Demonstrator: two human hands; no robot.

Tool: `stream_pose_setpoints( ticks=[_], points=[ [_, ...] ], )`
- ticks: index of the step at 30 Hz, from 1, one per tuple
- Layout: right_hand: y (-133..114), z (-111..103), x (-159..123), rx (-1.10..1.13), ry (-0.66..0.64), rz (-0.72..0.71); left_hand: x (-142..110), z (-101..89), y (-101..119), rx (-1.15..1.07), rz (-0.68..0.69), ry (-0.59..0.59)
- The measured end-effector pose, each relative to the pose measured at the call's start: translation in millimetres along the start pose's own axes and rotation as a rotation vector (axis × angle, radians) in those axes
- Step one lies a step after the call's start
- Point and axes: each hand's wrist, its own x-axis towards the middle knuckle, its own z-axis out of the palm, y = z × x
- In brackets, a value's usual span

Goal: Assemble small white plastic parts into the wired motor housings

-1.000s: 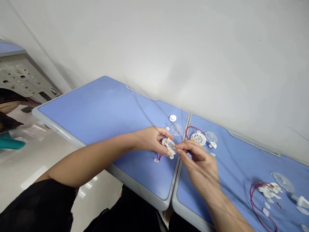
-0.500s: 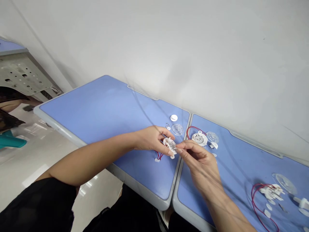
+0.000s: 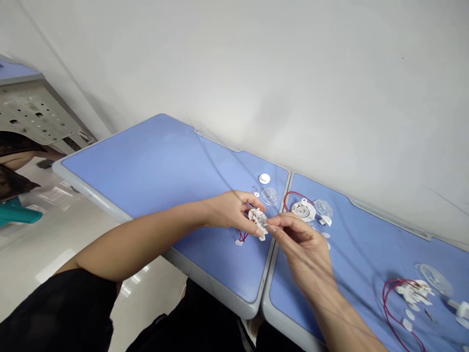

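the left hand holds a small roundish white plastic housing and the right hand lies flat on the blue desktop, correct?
No: the right hand isn't lying flat; in the head view, its thumb and forefinger pinch at the edge of the white plastic housing that the left hand holds.

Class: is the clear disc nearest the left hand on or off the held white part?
Off: the clear disc lies on the desk, apart from the white part in the left hand.

A pale wall (image 3: 311, 83) stands behind the blue tables (image 3: 146, 166). At the far left there is another desk (image 3: 18, 72), its panel (image 3: 27, 115) having small holes. Near it are seen another person's dark clothing (image 3: 14, 182), a teal object (image 3: 20, 213) and shiny floor (image 3: 47, 239).
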Motion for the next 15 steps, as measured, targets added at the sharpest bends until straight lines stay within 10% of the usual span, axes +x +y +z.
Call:
stream_pose_setpoints(
  ticks=[15],
  points=[
    [2.3,1.5,-3.7,-0.176,0.067,-0.252,1.9,-1.7,-4.6,-0.049,0.023,-0.006]
  ],
)
